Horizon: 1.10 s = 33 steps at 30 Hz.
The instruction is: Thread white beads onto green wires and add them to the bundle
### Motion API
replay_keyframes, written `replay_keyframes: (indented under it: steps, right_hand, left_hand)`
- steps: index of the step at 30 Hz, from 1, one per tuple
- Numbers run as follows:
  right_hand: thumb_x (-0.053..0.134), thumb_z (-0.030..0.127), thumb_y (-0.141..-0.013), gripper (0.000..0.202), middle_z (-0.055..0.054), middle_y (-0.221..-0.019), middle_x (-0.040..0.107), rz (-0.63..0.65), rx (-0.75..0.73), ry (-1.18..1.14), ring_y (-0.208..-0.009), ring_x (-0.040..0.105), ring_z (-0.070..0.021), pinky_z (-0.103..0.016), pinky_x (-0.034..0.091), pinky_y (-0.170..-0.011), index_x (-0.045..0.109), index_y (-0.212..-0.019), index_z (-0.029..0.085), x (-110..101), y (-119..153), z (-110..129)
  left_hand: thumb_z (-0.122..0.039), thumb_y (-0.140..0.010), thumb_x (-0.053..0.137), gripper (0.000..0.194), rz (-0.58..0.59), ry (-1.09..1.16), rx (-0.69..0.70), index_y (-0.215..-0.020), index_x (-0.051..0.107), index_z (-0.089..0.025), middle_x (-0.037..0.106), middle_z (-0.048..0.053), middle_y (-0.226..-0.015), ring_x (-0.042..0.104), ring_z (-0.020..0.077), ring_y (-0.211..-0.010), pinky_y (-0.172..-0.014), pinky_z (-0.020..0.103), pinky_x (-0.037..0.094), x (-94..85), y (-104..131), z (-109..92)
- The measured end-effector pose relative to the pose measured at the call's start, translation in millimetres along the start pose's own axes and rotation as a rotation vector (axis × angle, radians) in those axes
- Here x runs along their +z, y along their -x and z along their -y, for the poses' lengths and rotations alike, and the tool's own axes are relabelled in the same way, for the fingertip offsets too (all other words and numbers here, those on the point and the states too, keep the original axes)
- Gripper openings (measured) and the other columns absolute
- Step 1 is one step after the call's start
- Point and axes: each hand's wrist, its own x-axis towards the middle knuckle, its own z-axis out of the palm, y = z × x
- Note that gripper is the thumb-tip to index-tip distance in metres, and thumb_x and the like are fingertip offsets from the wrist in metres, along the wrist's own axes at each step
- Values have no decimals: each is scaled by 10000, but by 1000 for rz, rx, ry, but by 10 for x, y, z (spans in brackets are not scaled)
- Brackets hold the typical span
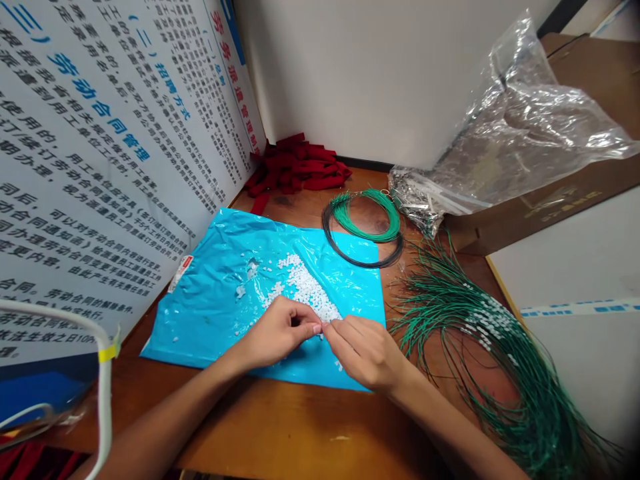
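My left hand (280,331) and my right hand (363,350) meet fingertip to fingertip over a blue plastic bag (200,320) spread flat on the table. Both pinch with thumb and forefinger; whatever sits between the fingertips is too small or hidden to make out. Just beyond them lies a heap of small white pieces (303,283), like beads. A coil of green wire (385,223) and a coil of black wire (345,257) overlap the bag's far right corner. Right of my right hand spreads a big bundle of green strands (525,393) with white pieces on them.
Dark red strips (300,167) are piled at the back. A clear plastic bag (545,127) with metallic bits in its lower end leans on a cardboard box (565,193). A printed board (125,133) walls the left, and a white cable (105,393) curves up at front left.
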Motion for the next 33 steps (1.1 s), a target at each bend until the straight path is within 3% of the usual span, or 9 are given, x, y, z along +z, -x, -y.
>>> replay_keyframes:
  steps: [6, 9, 16, 26, 33]
  right_hand:
    - [447, 90, -905, 177, -76, -667, 590, -62, -92, 8, -622, 527, -178, -320, 396, -534, 616, -941, 49, -5, 32, -41]
    - [460, 85, -899, 164, -74, -679, 600, -75, -71, -23, -612, 520, -172, -316, 390, -525, 605, -969, 55, 15, 87, -88]
    - [521, 67, -866, 164, -76, -710, 624, -65, 33, -148, -669, 562, -177, -306, 420, -588, 606, -1005, 75, 66, 158, -125]
    - [531, 168, -877, 111, -20, -697, 618, -20, 579, -706, -578, 511, -106, -226, 383, -539, 639, -850, 160, 37, -11, 41]
    - [550, 177, -836, 132, -3, -621, 594, 54, 796, -856, -524, 459, -90, -208, 340, -485, 645, -751, 144, 40, -19, 26]
  left_hand:
    - [-313, -823, 564, 251, 69, 79, -95, -758, 673, -96, 488, -28, -505, 400, 84, -486, -471, 202, 293, 2, -3, -13]
    - [-305, -835, 544, 246, 110, 123, -119, -791, 670, -99, 514, -20, -492, 411, 89, -472, -467, 205, 292, -26, -13, -11]
    - [-270, -795, 585, 199, 30, 115, -124, -719, 661, -102, 570, 2, -522, 474, 104, -504, -501, 212, 337, -50, -29, 10]
    - [-214, -845, 532, 218, -75, -256, 129, -772, 718, -127, 668, 21, -629, 573, 120, -593, -605, 221, 393, 68, 9, -1]
    - [-221, -846, 517, 223, -13, -177, 66, -803, 715, -128, 700, 45, -754, 603, 156, -717, -631, 231, 408, 27, 1, -20]
